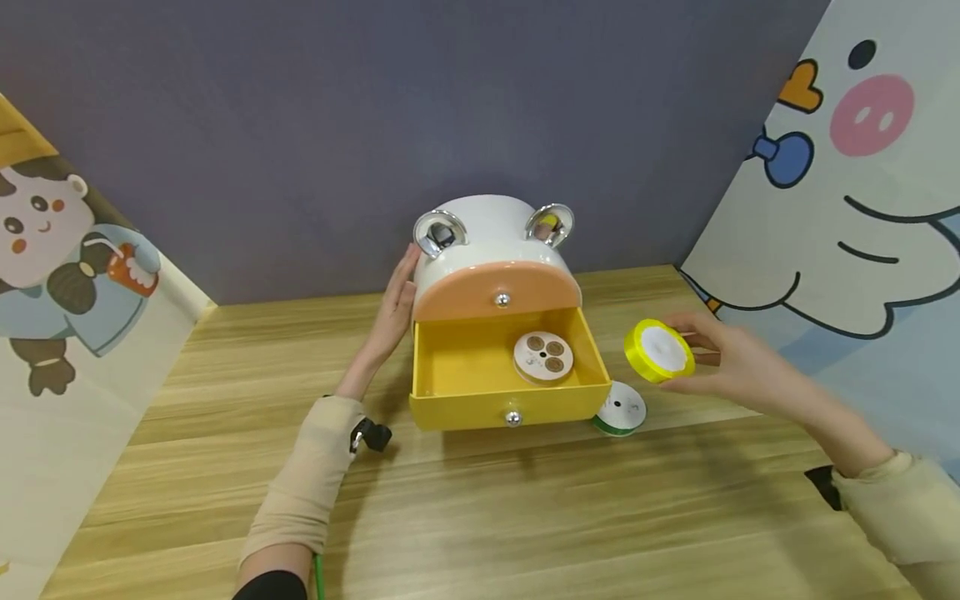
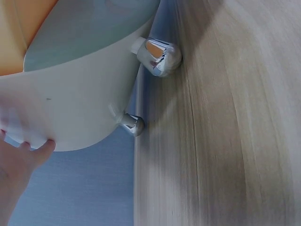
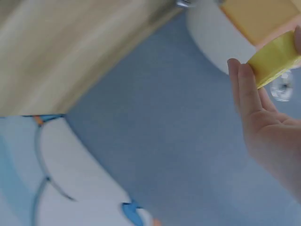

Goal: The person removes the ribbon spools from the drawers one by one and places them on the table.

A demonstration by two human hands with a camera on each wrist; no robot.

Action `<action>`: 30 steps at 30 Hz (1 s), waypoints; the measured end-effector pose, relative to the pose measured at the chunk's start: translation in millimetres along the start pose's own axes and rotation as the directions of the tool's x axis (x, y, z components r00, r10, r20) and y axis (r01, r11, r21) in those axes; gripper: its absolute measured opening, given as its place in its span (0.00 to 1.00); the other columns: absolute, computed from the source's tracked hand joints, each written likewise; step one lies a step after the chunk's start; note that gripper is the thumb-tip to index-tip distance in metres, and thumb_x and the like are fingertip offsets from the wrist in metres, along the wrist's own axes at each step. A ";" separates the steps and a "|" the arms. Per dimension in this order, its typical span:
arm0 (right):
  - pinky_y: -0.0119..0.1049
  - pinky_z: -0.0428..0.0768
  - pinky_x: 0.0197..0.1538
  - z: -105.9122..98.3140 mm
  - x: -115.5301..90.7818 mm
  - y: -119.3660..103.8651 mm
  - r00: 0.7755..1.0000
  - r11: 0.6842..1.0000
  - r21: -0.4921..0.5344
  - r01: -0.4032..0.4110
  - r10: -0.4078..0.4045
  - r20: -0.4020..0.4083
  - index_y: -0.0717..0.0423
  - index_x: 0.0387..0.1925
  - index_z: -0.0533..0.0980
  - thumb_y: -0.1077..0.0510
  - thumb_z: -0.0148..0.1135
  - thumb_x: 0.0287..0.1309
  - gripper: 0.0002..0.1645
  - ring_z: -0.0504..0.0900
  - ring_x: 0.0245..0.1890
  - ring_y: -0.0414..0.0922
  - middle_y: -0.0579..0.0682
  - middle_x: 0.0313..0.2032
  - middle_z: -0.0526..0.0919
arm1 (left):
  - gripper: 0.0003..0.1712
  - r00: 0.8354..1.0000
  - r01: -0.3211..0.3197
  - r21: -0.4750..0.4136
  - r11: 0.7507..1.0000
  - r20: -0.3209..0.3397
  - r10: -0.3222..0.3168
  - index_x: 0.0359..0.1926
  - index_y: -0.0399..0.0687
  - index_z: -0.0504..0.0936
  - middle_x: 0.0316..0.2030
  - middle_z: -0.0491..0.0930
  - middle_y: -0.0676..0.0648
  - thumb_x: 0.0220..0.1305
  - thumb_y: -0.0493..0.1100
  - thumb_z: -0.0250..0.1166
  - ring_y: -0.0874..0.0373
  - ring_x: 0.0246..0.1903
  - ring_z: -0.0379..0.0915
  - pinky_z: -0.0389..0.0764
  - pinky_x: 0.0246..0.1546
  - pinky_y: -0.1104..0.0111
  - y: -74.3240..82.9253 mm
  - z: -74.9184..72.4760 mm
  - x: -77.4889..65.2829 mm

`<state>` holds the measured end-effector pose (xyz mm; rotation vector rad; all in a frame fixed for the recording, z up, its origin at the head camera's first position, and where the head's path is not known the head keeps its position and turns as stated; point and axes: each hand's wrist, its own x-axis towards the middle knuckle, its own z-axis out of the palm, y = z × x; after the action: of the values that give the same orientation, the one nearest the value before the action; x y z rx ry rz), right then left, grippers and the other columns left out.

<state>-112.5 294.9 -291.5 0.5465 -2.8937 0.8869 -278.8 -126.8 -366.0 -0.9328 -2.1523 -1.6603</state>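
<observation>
A white storage box (image 1: 483, 221) with two silver ear shapes stands against the back wall. Its lower yellow drawer (image 1: 457, 412) is pulled out, while the peach upper drawer (image 1: 465, 293) is closed. Inside the yellow one lies a white-faced spool (image 1: 529, 360) with brown round patches. My left hand (image 1: 392, 315) rests on the box's left side; in the left wrist view its fingertips touch the white wall (image 2: 70, 103). To the right of the drawer, my right hand (image 1: 723, 362) holds a yellow ribbon spool (image 1: 662, 350) by its rim, above the table.
A green-edged spool (image 1: 624, 408) lies on the wooden table (image 1: 480, 517), partly hidden behind the drawer's right front corner. A grey panel (image 1: 315, 150) rises behind the box. Cartoon-printed panels flank the table on the left (image 1: 97, 350) and right (image 1: 885, 275).
</observation>
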 end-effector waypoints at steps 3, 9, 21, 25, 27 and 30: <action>0.42 0.86 0.49 5.2 -9.6 18.7 0.999 0.999 0.009 -0.045 0.045 -0.009 0.61 0.61 0.70 0.59 0.80 0.44 0.42 0.67 0.47 0.11 0.60 0.56 0.79 | 0.37 1.000 0.003 0.001 1.000 0.001 -0.003 0.75 0.34 0.52 0.78 0.44 0.32 0.79 0.56 0.40 0.38 0.78 0.37 0.42 0.78 0.44 1.2 -0.6 0.2; 0.31 0.85 0.46 16.7 -28.2 54.8 0.993 0.994 0.027 -0.109 0.110 -0.030 0.65 0.64 0.66 0.60 0.80 0.45 0.46 0.75 0.49 0.22 0.64 0.58 0.76 | 0.40 1.000 0.009 0.001 1.000 0.004 -0.009 0.76 0.35 0.52 0.78 0.43 0.32 0.77 0.59 0.40 0.38 0.79 0.37 0.42 0.78 0.43 2.6 -0.5 -0.1; 0.53 0.85 0.41 44.1 -41.6 98.9 0.990 0.990 -0.022 -0.142 0.142 0.002 0.77 0.57 0.69 0.60 0.81 0.42 0.45 0.79 0.47 0.69 0.73 0.51 0.76 | 0.52 1.000 0.013 0.009 1.000 -0.008 -0.013 0.75 0.34 0.52 0.77 0.44 0.31 0.69 0.72 0.39 0.37 0.78 0.37 0.41 0.78 0.43 0.5 0.8 -0.7; 0.54 0.85 0.42 52.6 -42.6 103.7 0.982 0.983 -0.036 -0.180 0.182 0.045 0.79 0.58 0.68 0.57 0.81 0.42 0.47 0.79 0.47 0.69 0.76 0.52 0.75 | 0.53 1.000 0.013 0.014 1.000 -0.010 -0.013 0.75 0.33 0.52 0.77 0.44 0.32 0.68 0.73 0.39 0.37 0.78 0.38 0.42 0.78 0.44 1.0 1.1 -1.0; 0.55 0.85 0.43 56.2 -42.3 105.0 0.978 0.979 -0.046 -0.196 0.199 0.060 0.80 0.58 0.68 0.56 0.82 0.41 0.48 0.79 0.48 0.70 0.77 0.52 0.75 | 0.55 1.000 0.017 0.017 1.000 -0.010 -0.017 0.75 0.33 0.52 0.78 0.44 0.32 0.66 0.74 0.39 0.37 0.78 0.38 0.42 0.78 0.44 1.7 1.4 -0.7; 0.55 0.85 0.44 60.2 -41.9 105.5 0.977 0.979 -0.043 -0.198 0.200 0.069 0.80 0.58 0.68 0.55 0.82 0.41 0.49 0.79 0.48 0.70 0.77 0.52 0.75 | 0.56 1.000 0.018 0.018 1.000 -0.012 -0.018 0.75 0.33 0.52 0.77 0.44 0.32 0.66 0.75 0.39 0.36 0.78 0.38 0.42 0.78 0.44 2.6 1.6 -0.7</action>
<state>-108.2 356.1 -404.5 0.2954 -3.0661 0.8514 -276.3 -125.2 -364.9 -0.8988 -2.1710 -1.6473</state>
